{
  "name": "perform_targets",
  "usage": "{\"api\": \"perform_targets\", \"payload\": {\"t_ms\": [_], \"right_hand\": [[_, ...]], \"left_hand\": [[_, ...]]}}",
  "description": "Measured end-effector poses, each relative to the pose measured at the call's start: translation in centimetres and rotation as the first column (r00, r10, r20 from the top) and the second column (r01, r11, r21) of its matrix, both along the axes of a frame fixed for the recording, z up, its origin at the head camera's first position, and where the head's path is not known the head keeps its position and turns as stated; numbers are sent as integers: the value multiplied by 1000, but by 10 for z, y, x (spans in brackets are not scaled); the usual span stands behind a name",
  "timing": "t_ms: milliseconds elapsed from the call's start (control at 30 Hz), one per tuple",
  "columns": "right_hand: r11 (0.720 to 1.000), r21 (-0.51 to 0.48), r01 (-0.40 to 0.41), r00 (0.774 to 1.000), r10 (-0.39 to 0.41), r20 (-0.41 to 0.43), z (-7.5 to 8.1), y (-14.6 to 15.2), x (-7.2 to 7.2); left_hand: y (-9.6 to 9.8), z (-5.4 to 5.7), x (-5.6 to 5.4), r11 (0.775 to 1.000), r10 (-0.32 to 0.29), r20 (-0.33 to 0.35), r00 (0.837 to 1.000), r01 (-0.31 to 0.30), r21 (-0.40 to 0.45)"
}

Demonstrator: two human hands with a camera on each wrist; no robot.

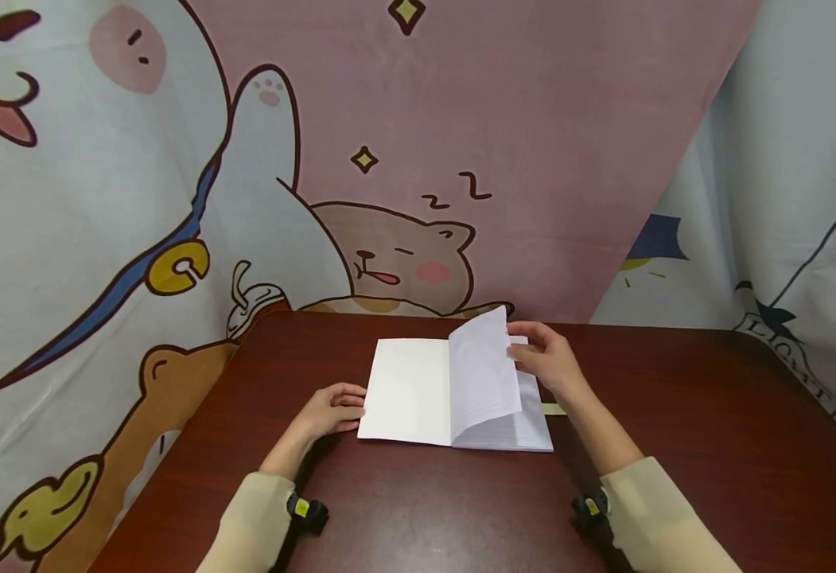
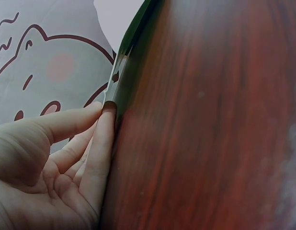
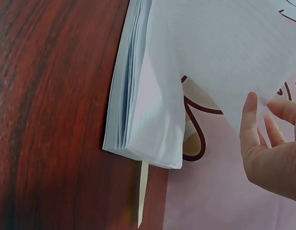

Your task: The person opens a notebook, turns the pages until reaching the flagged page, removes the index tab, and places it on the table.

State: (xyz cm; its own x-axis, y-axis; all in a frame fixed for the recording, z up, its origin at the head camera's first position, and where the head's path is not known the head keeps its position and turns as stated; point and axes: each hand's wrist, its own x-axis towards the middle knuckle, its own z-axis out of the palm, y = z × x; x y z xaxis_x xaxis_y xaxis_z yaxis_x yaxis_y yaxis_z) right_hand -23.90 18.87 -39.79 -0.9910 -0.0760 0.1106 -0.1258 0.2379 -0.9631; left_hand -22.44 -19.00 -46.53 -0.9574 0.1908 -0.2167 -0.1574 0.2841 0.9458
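Note:
An open notebook [image 1: 410, 390] lies on the table in the head view, its left side blank and white. From the right side a lined page [image 1: 485, 366] stands lifted and slightly curved. My right hand [image 1: 548, 358] pinches that page near its outer edge; the right wrist view shows thumb and finger meeting at the sheet's corner. At the notebook's left edge is my left hand [image 1: 328, 410]. In the left wrist view its thumb and a finger pinch the thin edge of the cover. A pale yellow ribbon [image 3: 143, 191] sticks out from the stack of pages [image 3: 133, 96].
The dark reddish-brown wooden table [image 1: 432, 509] extends around the notebook. Behind it hangs a cloth backdrop [image 1: 546, 159] with cartoon animals, reaching down to the table's far edge. Each wrist wears a small black camera [image 1: 308, 513].

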Motion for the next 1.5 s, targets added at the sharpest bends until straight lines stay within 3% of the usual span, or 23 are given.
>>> {"api": "perform_targets", "payload": {"t_ms": [500,1067,1500], "right_hand": [[997,-71,-38,999,38,-6,5,-8,0],[999,-22,-34,999,35,14,9,-15,1],[996,-57,-63,998,64,8,10,-28,1]], "left_hand": [[-2,-2,-1,1000,-14,-7,1000,14,9],[-2,0,0,999,-29,-7,1000,29,14],[-3,-2,1,999,-32,-5,999,32,22]]}}
